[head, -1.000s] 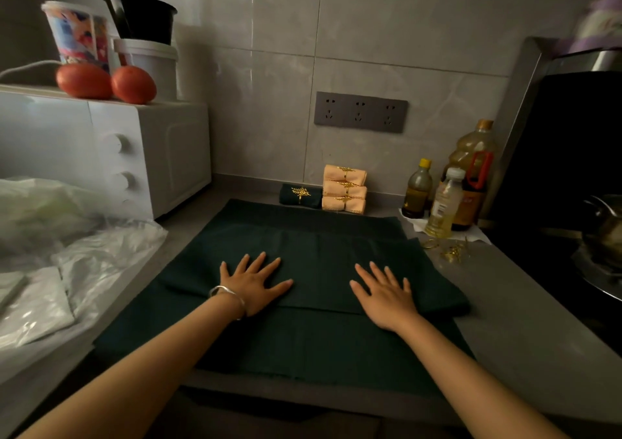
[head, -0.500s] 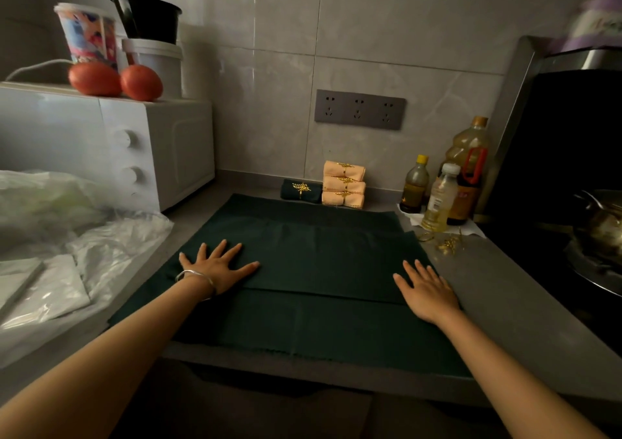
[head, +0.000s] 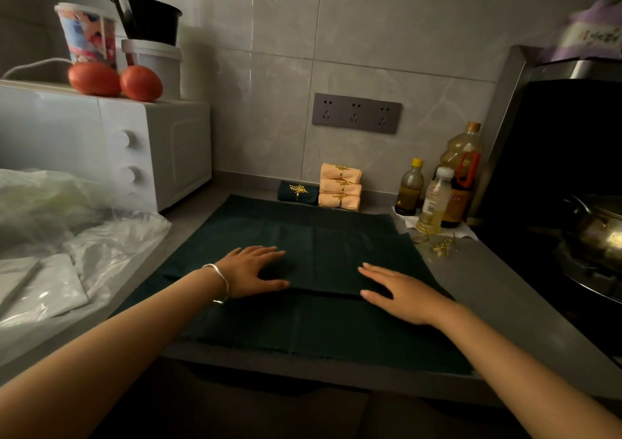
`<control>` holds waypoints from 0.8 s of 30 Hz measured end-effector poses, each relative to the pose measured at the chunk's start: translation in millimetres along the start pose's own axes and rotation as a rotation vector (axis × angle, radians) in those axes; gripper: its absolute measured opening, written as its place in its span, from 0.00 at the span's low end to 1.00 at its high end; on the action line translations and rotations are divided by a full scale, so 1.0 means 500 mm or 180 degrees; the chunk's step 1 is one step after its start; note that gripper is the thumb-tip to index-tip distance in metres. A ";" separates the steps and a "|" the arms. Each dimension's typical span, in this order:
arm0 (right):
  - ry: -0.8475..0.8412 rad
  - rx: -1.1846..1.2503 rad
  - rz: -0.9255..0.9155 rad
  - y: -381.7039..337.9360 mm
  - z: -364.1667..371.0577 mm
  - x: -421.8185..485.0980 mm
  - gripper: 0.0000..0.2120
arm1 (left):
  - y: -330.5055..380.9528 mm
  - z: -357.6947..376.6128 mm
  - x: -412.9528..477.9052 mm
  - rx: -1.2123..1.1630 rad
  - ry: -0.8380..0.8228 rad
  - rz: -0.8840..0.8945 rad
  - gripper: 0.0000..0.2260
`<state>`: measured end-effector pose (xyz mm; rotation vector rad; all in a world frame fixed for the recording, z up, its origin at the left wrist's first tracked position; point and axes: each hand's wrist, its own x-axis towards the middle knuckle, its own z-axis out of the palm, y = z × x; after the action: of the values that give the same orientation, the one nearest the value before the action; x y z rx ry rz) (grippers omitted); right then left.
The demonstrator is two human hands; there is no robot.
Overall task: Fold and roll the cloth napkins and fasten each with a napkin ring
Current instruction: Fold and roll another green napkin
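A dark green cloth napkin [head: 323, 243] lies spread on the grey counter, its far part folded toward me so a fold edge runs across the middle. My left hand [head: 250, 270] rests flat on that folded layer, fingers pointing right. My right hand [head: 400, 292] lies flat on it too, fingers pointing left. By the wall sit three rolled peach napkins [head: 340, 191] stacked with gold rings, and one rolled green napkin [head: 298, 193] with a gold leaf ring. Loose gold napkin rings [head: 441, 245] lie right of the cloth.
A white microwave [head: 134, 149] with two tomatoes [head: 114, 80] and cups on top stands at left, with plastic bags [head: 67, 236] in front of it. Oil bottles [head: 437, 193] stand at the back right. A stove with a metal pot [head: 595, 233] is at far right.
Both hands slid apart to the cloth's sides, then came back inward; they now lie near the middle with fingers turned toward each other.
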<state>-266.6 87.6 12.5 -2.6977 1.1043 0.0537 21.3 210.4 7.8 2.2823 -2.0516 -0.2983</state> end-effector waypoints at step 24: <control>-0.0790 0.0830 -0.0439 -0.011 -0.122 -0.041 0.07 | 0.021 -0.140 -0.046 -0.0329 -0.0987 0.0256 0.08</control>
<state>-280.4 91.9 75.5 -2.4466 0.7914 0.2008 21.4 226.0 80.9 2.2012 -2.1965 -0.7781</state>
